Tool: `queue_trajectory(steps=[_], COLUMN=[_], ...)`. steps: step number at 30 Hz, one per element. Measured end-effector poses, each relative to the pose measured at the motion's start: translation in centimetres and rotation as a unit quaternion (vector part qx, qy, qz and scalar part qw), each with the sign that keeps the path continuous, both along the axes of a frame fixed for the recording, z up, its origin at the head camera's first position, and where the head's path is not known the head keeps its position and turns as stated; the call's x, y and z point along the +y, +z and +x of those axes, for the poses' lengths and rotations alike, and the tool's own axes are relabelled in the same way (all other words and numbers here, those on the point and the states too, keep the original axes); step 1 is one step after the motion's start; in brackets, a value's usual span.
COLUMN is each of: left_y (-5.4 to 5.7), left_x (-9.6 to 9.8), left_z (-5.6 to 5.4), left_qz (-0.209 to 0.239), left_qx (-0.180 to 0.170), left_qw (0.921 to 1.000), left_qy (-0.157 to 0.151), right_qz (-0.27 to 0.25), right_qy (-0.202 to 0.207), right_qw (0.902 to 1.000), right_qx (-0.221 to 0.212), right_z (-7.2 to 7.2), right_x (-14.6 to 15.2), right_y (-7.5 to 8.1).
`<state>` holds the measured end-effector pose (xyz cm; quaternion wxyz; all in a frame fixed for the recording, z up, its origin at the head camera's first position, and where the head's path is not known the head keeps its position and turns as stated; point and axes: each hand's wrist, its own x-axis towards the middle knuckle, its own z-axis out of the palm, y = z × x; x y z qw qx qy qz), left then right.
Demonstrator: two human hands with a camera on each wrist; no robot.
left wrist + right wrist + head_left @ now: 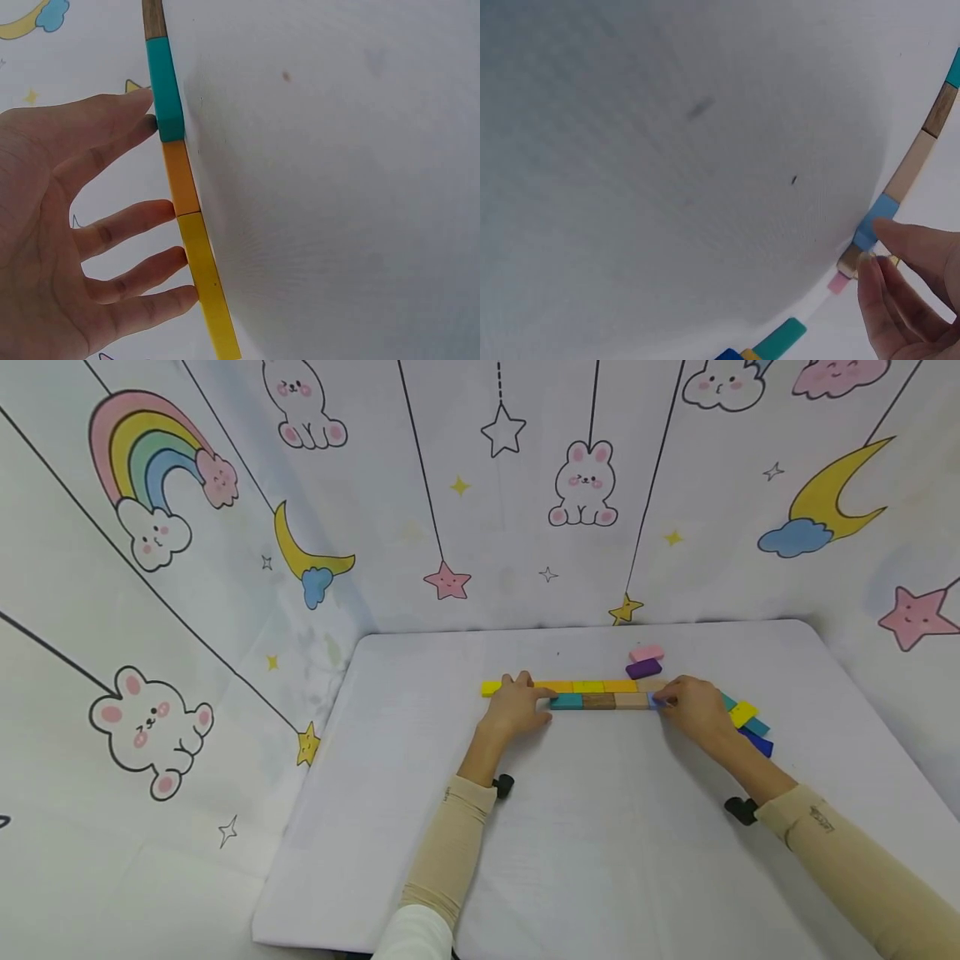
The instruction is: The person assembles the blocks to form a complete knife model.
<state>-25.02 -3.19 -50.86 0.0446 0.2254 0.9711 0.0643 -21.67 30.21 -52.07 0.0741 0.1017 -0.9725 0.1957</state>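
Note:
Two lines of small blocks lie side by side on the white table. Yellow and orange blocks [588,687] form most of the back line. In front of them run a teal block [566,701], a brown block [597,701], a tan block [632,701] and a light blue block [875,222]. My left hand [516,706] is spread, its fingertips touching the left part of the lines; thumb and forefinger meet the teal block's left end. At the right end of the front line, my right hand [690,708] pinches the light blue block between thumb and fingers.
Behind the lines lie a pink block [647,653] and a purple block [643,669]. Right of my right hand, teal, yellow and dark blue blocks [757,747] lie in a loose cluster. A patterned cloth wall [510,543] rises behind the table [585,843].

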Motion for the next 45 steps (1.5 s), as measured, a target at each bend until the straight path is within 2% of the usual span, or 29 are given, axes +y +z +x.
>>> queue_trajectory(steps=[10, 21, 33, 45], left_y=[-0.4, 0.0, 0.2, -0.5], left_x=[0.0, 0.1, 0.1, 0.1], left_z=[-0.1, 0.1, 0.2, 0.0], left_qz=[-0.001, 0.009, 0.011, 0.015], left_qx=[-0.003, -0.003, -0.006, -0.002], left_qw=[1.0, 1.0, 0.9999, 0.9999], left_qy=[0.0, -0.001, -0.007, -0.002], right_qz=[0.004, 0.005, 0.004, 0.022], right_qy=[-0.015, -0.02, -0.043, -0.063], right_qw=[0.9999, 0.9994, 0.9991, 0.9972], right_qx=[0.004, 0.027, 0.005, -0.034], right_z=[1.3, 3.8, 6.7, 8.1], right_x=[0.9, 2.7, 5.5, 7.5], right_y=[0.9, 1.8, 2.0, 1.6])
